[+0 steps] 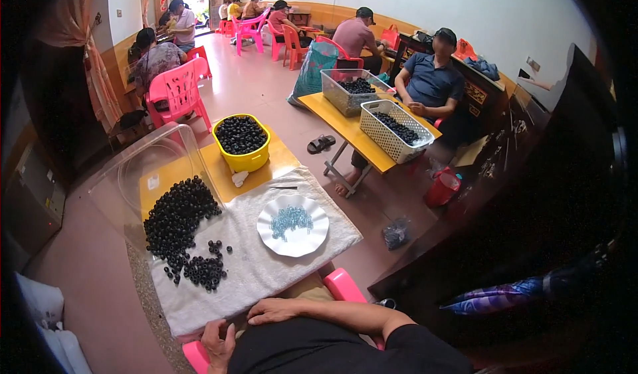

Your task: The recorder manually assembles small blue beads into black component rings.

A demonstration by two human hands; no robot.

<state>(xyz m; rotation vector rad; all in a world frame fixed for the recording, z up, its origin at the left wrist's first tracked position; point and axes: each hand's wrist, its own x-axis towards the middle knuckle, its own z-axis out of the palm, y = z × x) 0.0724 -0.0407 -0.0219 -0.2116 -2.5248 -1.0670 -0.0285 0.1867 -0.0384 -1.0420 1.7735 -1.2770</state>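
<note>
My right hand (271,311) rests by the near table edge, its fingers loosely stretched out and holding nothing I can see. Lower and to the left, my left hand (218,343) hangs next to the pink chair, thumb and fingers apart. Both are off the work pieces. On the white cloth (249,258) lies a large heap of small black ring-shaped parts (179,218), with a smaller cluster (205,272) nearer me. A white scalloped plate (292,246) to the right carries small clear bluish pieces (291,221). Beyond it lies a thin dark stick-like tool (284,187).
A yellow tub (244,159) full of black parts stands at the table's back. A clear plastic bin (126,175) lies tipped at the left. Another table (316,101) holds a white basket (399,149) and a clear box (340,107); a person (432,78) sits there. Several others sit farther back.
</note>
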